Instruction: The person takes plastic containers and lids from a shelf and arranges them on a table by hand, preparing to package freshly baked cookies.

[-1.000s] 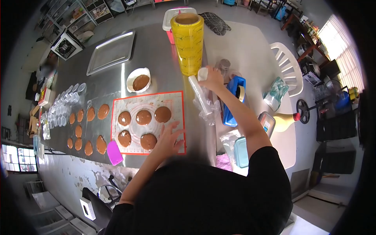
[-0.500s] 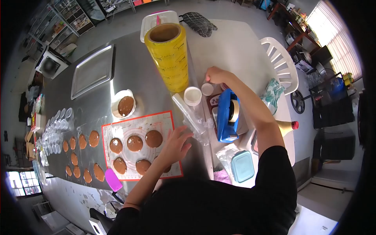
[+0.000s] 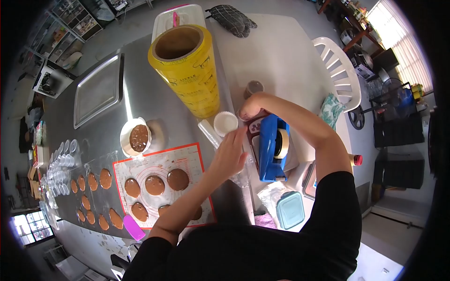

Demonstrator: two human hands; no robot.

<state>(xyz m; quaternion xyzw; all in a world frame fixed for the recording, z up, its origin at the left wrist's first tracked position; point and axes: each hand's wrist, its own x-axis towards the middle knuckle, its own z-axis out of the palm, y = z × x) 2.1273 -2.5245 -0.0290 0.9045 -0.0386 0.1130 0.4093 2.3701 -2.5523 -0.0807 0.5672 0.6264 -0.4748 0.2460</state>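
Note:
My left hand [image 3: 229,154] is open, its fingers stretched toward the white fluted paper baking cups [image 3: 226,122]. Below its fingers lies a crumpled clear plastic sleeve [image 3: 209,133]. Just to the right of the baking cups, my right hand [image 3: 251,107] is closed with its fingers curled downward. A pale edge shows at its fingertips, but what they grip is mostly hidden. Right behind that hand stands a small brownish cup [image 3: 254,87]. A blue tape dispenser [image 3: 268,150] with a tape roll sits under my right forearm.
Several chocolate discs [image 3: 154,185] lie on a red-edged baking mat [image 3: 159,158] and on plastic at the left. Around them are a white bowl of chocolate [image 3: 125,140], a purple spatula [image 3: 134,228], clear cups [image 3: 61,164], a tall yellow film roll [image 3: 192,79] and a teal-lidded box [image 3: 290,210].
My right hand has come down and nearer, over where a small white cup showed, uncovering the brownish cup behind. My left hand has moved up and right toward the baking cups. The view has shifted.

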